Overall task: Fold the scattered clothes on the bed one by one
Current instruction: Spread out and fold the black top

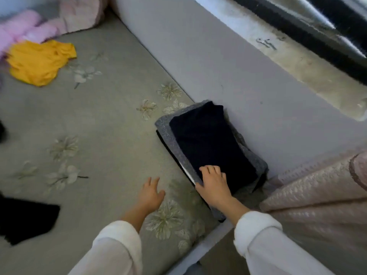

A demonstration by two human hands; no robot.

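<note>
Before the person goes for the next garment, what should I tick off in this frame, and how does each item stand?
1. Folded stack lying flat and squared: ok.
2. Right hand free of the folded stack: not ok, it rests on the near end.
3. Left hand empty: ok, fingers spread above the sheet.
4. Unfolded clothes left to do: ok, a yellow garment lies crumpled at far left, and a black garment at near left.
5. Yellow garment within reach from here: cannot tell.
</note>
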